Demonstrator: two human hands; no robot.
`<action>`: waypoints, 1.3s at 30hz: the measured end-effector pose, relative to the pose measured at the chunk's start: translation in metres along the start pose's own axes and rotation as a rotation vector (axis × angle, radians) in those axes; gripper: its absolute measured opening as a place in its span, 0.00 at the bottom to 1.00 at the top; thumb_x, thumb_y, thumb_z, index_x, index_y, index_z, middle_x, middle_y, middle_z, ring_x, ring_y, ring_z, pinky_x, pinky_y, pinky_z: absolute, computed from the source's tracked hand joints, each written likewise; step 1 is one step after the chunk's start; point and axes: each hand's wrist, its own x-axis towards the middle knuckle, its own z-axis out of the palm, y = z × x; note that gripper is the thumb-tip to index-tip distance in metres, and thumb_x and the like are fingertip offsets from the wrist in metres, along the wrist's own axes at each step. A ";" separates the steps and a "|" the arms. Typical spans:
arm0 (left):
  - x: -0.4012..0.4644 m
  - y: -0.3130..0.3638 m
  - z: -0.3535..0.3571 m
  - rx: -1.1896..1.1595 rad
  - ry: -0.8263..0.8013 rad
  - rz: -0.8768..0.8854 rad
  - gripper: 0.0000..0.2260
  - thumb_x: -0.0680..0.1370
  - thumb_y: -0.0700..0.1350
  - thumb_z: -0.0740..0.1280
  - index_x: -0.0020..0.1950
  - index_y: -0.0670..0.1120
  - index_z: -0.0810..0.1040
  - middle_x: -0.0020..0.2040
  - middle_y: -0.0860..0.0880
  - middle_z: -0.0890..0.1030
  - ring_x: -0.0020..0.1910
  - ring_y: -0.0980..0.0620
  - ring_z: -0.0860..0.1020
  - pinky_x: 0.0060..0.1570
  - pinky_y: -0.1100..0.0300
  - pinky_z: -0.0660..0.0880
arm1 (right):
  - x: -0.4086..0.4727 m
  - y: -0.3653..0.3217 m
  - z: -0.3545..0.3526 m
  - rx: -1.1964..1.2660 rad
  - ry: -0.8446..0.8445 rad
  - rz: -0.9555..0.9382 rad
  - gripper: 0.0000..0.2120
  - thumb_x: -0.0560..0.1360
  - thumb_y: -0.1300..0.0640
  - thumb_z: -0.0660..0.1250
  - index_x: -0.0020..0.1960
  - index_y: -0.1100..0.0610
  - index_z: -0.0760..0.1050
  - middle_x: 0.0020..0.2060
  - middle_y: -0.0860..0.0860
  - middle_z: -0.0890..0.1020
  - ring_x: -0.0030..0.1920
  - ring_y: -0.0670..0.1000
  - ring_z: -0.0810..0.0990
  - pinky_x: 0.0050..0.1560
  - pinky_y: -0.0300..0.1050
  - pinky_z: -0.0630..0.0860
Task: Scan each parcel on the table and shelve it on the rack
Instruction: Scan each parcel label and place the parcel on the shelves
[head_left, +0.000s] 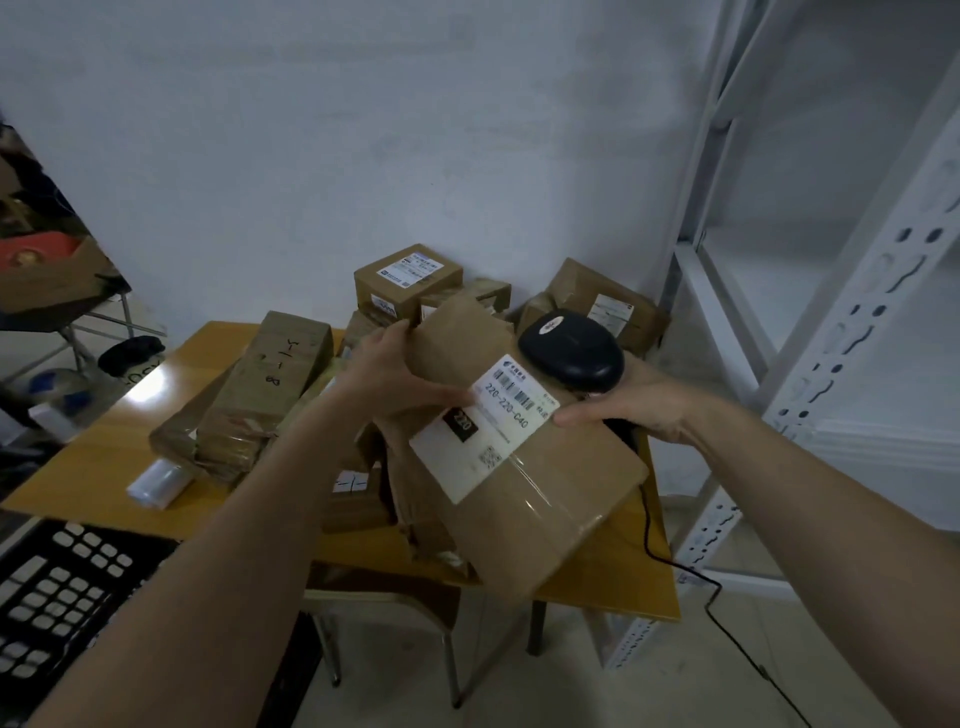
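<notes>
Both hands are up over the bench, busy with one brown cardboard parcel. Her or his left hand grips the parcel's far left edge, thumb curled across the top face beside the white shipping label, fingers wrapped out of sight over the edge. That label faces up, with a barcode and the printed number 220-220-C40, and a small black square marked 220 just under the left thumb.

Right hand is curled round the handle of a black barcode scanner, whose rounded head sits just above the parcel's upper right corner, close to the label's barcode end. Its thumb points toward the label's right edge. A black cable drops from below the right hand, past the bench edge, down toward the floor.

Beyond and beneath the hands, more taped brown parcels are heaped on the bench: a long one with handwriting out to the left of the left hand, and a small labelled box stacked highest behind it. A white metal rack stands to the right of the right hand. Below the left forearm sits a black keyboard.
</notes>
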 end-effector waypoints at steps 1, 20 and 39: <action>0.003 -0.003 -0.008 0.013 -0.058 -0.043 0.53 0.59 0.60 0.80 0.78 0.52 0.57 0.76 0.47 0.63 0.72 0.42 0.64 0.69 0.42 0.65 | -0.003 0.001 -0.002 -0.011 -0.043 -0.002 0.33 0.58 0.57 0.81 0.59 0.42 0.72 0.50 0.36 0.84 0.52 0.36 0.81 0.51 0.36 0.79; -0.005 -0.049 -0.018 -1.110 0.119 -0.238 0.40 0.58 0.43 0.80 0.68 0.45 0.71 0.60 0.45 0.80 0.57 0.44 0.79 0.53 0.46 0.78 | -0.003 -0.014 -0.014 -0.004 0.563 -0.059 0.12 0.73 0.53 0.73 0.54 0.57 0.78 0.39 0.51 0.83 0.36 0.45 0.82 0.32 0.30 0.75; 0.002 -0.047 0.016 -1.303 0.220 -0.204 0.46 0.56 0.38 0.78 0.73 0.46 0.65 0.61 0.44 0.78 0.58 0.41 0.78 0.58 0.40 0.76 | -0.007 -0.012 0.048 -0.063 0.479 -0.202 0.08 0.74 0.53 0.72 0.39 0.56 0.78 0.20 0.48 0.75 0.20 0.44 0.72 0.26 0.35 0.72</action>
